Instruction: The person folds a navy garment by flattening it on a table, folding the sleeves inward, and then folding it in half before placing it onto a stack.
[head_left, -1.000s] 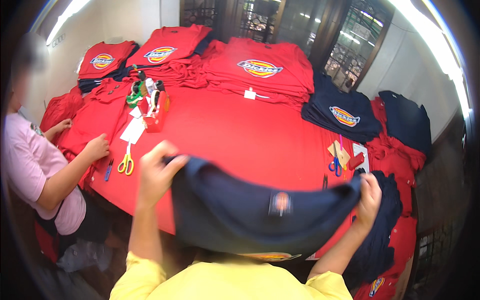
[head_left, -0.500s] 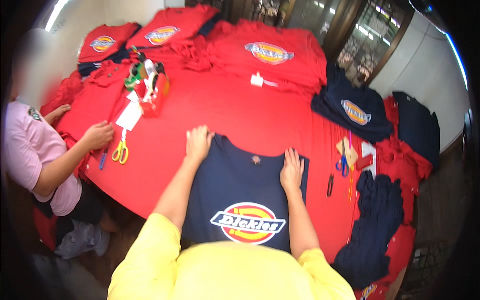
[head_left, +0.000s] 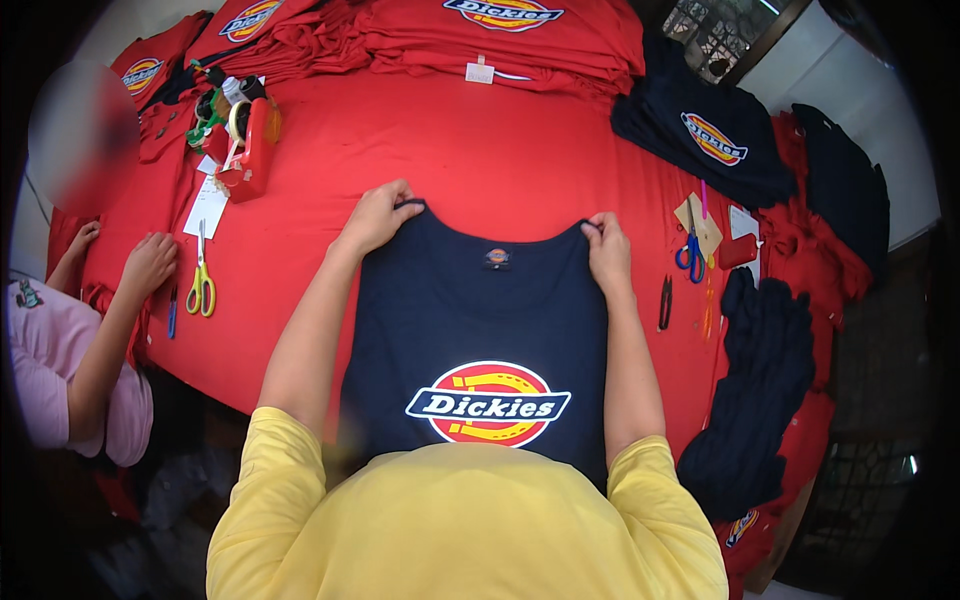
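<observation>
A navy tank top (head_left: 480, 320) with a red, yellow and white printed emblem lies spread in front of me, its neckline facing away and its lower part hidden by my body. My left hand (head_left: 380, 217) pinches the top of its left shoulder strap. At the other strap, the fingers of my right hand (head_left: 606, 250) grip the shoulder corner. Between the two hands the scooped neckline dips, with a small label inside its back.
Red cloth (head_left: 440, 150) covers the table. At left are a red tape dispenser (head_left: 250, 150), yellow scissors (head_left: 201, 285) and a co-worker's hand (head_left: 150, 262). Blue scissors (head_left: 690, 255), black thread snips (head_left: 666, 303) and a crumpled navy garment (head_left: 755, 390) lie right; folded red shirts (head_left: 500, 50) line the back.
My hands have gone from resting on the tank top's shoulders to gripping them, and they have moved farther out. The view has tilted down. The co-worker's hand now rests on red cloth.
</observation>
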